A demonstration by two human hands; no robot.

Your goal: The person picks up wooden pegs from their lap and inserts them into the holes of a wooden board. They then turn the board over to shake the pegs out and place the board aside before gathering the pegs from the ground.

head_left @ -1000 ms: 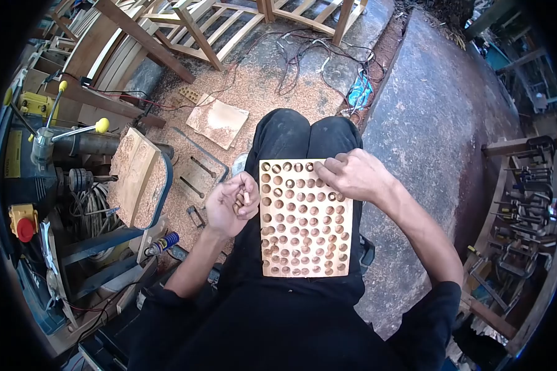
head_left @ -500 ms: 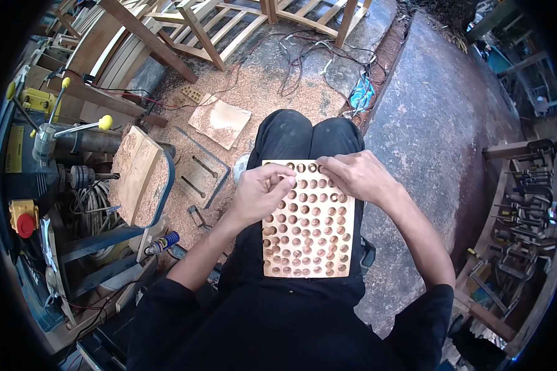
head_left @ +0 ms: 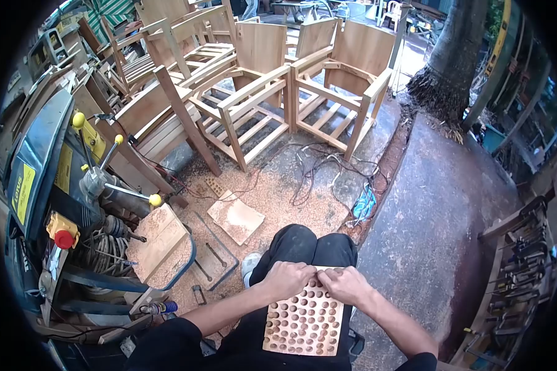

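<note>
A light wooden board (head_left: 304,316) with rows of round holes lies across my lap. My left hand (head_left: 289,279) is closed at the board's far left edge, its fingers bent over the top row of holes. Beside it, my right hand (head_left: 342,284) rests on the far right corner with its fingers curled on the edge. The fingertips of both hands are close together. Whatever may be between the left fingers is too small to make out.
To the left stands a drill press with a sawdust-covered wooden table (head_left: 161,244). A square board (head_left: 236,217) lies on the sawdust ahead. Wooden chairs (head_left: 260,43), tangled cables (head_left: 309,176) and a tree trunk (head_left: 449,68) are farther off. Clamps (head_left: 517,272) hang at right.
The view has tilted up, so the board and hands appear lower and the chairs show more fully. My left hand has moved to the board's far edge, nearer my right hand.
</note>
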